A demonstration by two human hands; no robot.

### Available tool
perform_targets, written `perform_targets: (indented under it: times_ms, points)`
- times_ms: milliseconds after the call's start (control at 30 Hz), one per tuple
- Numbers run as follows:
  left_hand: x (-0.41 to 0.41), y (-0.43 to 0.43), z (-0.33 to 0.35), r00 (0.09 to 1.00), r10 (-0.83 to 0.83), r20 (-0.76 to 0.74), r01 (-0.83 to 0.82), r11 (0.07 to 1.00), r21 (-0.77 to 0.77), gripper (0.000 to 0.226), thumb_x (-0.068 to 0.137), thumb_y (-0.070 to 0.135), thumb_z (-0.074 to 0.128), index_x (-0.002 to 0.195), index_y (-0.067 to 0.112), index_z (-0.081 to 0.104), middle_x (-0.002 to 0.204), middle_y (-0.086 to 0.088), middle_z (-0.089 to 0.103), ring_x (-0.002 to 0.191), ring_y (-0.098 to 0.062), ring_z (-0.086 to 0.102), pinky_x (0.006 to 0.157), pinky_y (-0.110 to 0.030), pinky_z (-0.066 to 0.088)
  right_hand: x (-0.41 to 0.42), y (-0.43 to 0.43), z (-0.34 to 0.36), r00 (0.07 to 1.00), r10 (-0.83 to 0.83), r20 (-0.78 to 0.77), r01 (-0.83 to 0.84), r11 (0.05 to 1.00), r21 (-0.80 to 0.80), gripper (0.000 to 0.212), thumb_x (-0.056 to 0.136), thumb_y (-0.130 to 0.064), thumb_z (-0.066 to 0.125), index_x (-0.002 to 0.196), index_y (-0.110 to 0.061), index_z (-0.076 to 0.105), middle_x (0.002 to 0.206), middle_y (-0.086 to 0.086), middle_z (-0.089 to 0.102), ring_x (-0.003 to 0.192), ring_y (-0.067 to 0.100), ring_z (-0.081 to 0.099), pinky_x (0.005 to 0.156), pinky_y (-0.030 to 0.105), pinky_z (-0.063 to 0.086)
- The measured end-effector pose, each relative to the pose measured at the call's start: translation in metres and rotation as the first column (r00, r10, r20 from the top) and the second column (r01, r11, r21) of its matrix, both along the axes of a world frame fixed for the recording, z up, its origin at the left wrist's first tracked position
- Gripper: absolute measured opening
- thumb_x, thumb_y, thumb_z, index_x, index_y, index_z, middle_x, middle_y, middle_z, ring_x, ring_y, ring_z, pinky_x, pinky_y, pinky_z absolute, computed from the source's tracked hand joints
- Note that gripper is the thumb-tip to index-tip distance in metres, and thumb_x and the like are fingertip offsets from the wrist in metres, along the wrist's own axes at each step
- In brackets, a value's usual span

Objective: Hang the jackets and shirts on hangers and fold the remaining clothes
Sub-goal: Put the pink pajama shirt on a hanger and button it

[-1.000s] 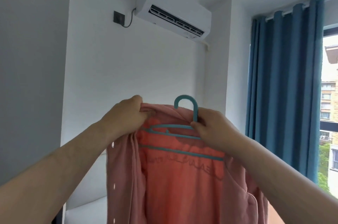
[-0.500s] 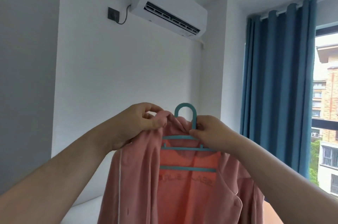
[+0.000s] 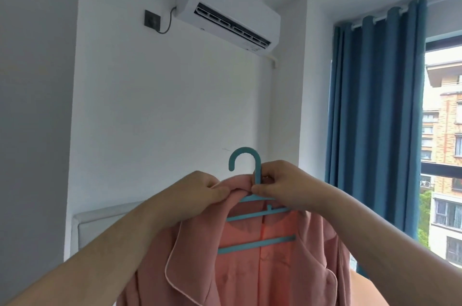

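A pink shirt (image 3: 245, 265) with pale piping along its collar hangs in the air in front of me on a teal plastic hanger (image 3: 255, 243) with several crossbars. Its hook (image 3: 243, 155) sticks up above my hands. My left hand (image 3: 197, 195) pinches the shirt's collar at the top, just left of the hanger's neck. My right hand (image 3: 282, 183) grips the hanger's neck right below the hook. The two hands almost touch. The shirt's lower part runs out of the frame.
A white wall with an air conditioner (image 3: 225, 13) and a dark socket (image 3: 151, 21) faces me. Blue curtains (image 3: 370, 115) hang at the right beside a window (image 3: 442, 145). A white padded headboard (image 3: 105, 220) shows low at the left.
My left hand has drawn the collar rightwards up to the hanger's neck, so more of the shirt's left side sits on the hanger. My view has tilted upwards slightly.
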State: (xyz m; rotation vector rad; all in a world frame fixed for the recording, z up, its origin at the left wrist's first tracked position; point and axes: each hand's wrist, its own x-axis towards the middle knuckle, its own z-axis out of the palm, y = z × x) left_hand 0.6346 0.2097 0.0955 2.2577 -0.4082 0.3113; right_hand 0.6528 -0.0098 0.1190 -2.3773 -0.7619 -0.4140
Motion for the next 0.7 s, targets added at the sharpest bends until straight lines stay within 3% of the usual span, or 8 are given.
perform_targets:
  times_ms: [133, 233, 300, 367, 433, 500, 567, 700]
  points:
    - [0.012, -0.006, 0.002, 0.966, 0.036, -0.257, -0.126, 0.932, -0.34, 0.024, 0.093, 0.022, 0.059, 0.076, 0.008, 0.068, 0.059, -0.001, 0.068, 0.05, -0.01, 0.061, 0.049, -0.019, 0.046, -0.007, 0.0, 0.002, 1.0, -0.001, 0.008, 0.001, 0.999, -0.047, 0.013, 0.085, -0.029, 0.065, 0.074, -0.024, 0.062, 0.064, -0.015, 0.062, 0.058, 0.001, 0.055, 0.055, 0.014, 0.045]
    - [0.021, -0.01, 0.006, 0.927, 0.012, -0.374, -0.216, 0.834, -0.508, 0.02, 0.092, 0.011, 0.057, 0.096, -0.002, 0.071, 0.094, -0.019, 0.073, 0.083, -0.027, 0.068, 0.08, -0.036, 0.055, -0.011, 0.002, 0.006, 0.998, -0.015, 0.062, 0.023, 0.992, -0.124, 0.016, 0.085, -0.03, 0.064, 0.079, -0.016, 0.062, 0.071, -0.006, 0.062, 0.06, 0.004, 0.054, 0.062, 0.022, 0.047]
    - [0.02, -0.015, 0.004, 0.957, 0.115, -0.265, -0.208, 0.911, -0.355, 0.019, 0.09, 0.013, 0.056, 0.093, 0.002, 0.071, 0.098, -0.016, 0.071, 0.087, -0.027, 0.065, 0.081, -0.034, 0.051, -0.012, 0.002, 0.007, 0.998, 0.0, 0.061, 0.008, 0.991, -0.133, 0.022, 0.085, -0.029, 0.063, 0.066, -0.021, 0.056, 0.056, -0.015, 0.052, 0.051, 0.0, 0.046, 0.051, 0.014, 0.04]
    - [0.016, -0.019, 0.008, 0.959, 0.282, 0.021, -0.28, 0.958, -0.056, 0.018, 0.088, 0.027, 0.056, 0.098, 0.016, 0.065, 0.1, -0.004, 0.066, 0.087, -0.017, 0.061, 0.073, -0.028, 0.044, -0.01, 0.001, 0.006, 0.999, 0.01, 0.047, -0.005, 0.995, -0.101, 0.024, 0.085, -0.028, 0.063, 0.064, -0.022, 0.054, 0.053, -0.019, 0.049, 0.05, -0.001, 0.045, 0.05, 0.01, 0.038]
    - [0.006, -0.014, 0.005, 0.953, 0.108, 0.284, -0.141, 0.985, 0.099, 0.033, 0.073, 0.056, 0.062, 0.097, 0.033, 0.06, 0.097, 0.011, 0.062, 0.085, -0.006, 0.059, 0.069, -0.022, 0.044, -0.009, -0.002, 0.005, 0.999, 0.035, 0.029, -0.033, 0.998, -0.059, 0.018, 0.085, -0.026, 0.063, 0.068, -0.021, 0.061, 0.056, -0.02, 0.053, 0.052, -0.002, 0.048, 0.052, 0.009, 0.04]
    - [-0.003, -0.012, 0.0, 0.952, -0.09, 0.294, 0.034, 0.981, 0.19, 0.047, 0.06, 0.073, 0.059, 0.087, 0.036, 0.063, 0.085, 0.017, 0.063, 0.074, 0.002, 0.059, 0.066, -0.02, 0.045, -0.01, -0.004, 0.003, 0.997, 0.08, -0.024, -0.08, 0.997, 0.0, 0.017, 0.085, -0.024, 0.063, 0.069, -0.026, 0.066, 0.062, -0.023, 0.062, 0.057, -0.005, 0.055, 0.055, 0.007, 0.042]
    - [-0.005, -0.016, -0.008, 0.965, -0.111, 0.237, 0.007, 0.917, 0.399, 0.031, 0.064, 0.066, 0.06, 0.079, 0.038, 0.06, 0.075, 0.017, 0.061, 0.069, 0.0, 0.056, 0.061, -0.021, 0.041, -0.009, -0.004, 0.001, 0.992, 0.103, -0.072, -0.101, 0.994, 0.034, 0.017, 0.086, -0.022, 0.062, 0.073, -0.03, 0.071, 0.071, -0.024, 0.068, 0.065, -0.008, 0.061, 0.059, 0.007, 0.044]
    - [0.003, -0.015, -0.012, 0.899, 0.004, 0.438, -0.213, 0.878, 0.429, 0.024, 0.086, 0.042, 0.058, 0.069, 0.027, 0.051, 0.068, 0.009, 0.055, 0.069, -0.01, 0.053, 0.061, -0.028, 0.039, -0.001, -0.005, -0.005, 0.999, 0.021, -0.038, -0.019, 0.999, 0.049, 0.021, 0.078, -0.031, 0.07, 0.098, -0.033, 0.067, 0.091, -0.016, 0.069, 0.078, 0.0, 0.065, 0.07, 0.017, 0.053]
